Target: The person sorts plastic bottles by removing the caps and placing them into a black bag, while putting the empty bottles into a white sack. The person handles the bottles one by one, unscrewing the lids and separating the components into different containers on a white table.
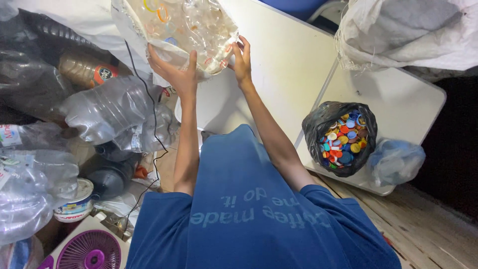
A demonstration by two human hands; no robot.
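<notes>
Both my hands are raised in front of me against a clear plastic bag point(185, 26) stuffed with crushed clear bottles and coloured neck rings. My left hand point(174, 74) grips the bag's lower left edge, thumb on the front. My right hand point(241, 61) presses flat on its lower right side, fingers spread upward. The bag hangs above a white table point(284, 65). My blue shirt fills the bottom of the view.
A black bag point(318, 124) full of coloured bottle caps stands at the table's right, beside a bluish plastic bag point(397, 160). A white woven sack point(408, 30) lies top right. Crushed clear bottles point(104, 109), a brown bottle point(84, 69), a tin point(74, 200) and a purple fan point(89, 251) crowd the left.
</notes>
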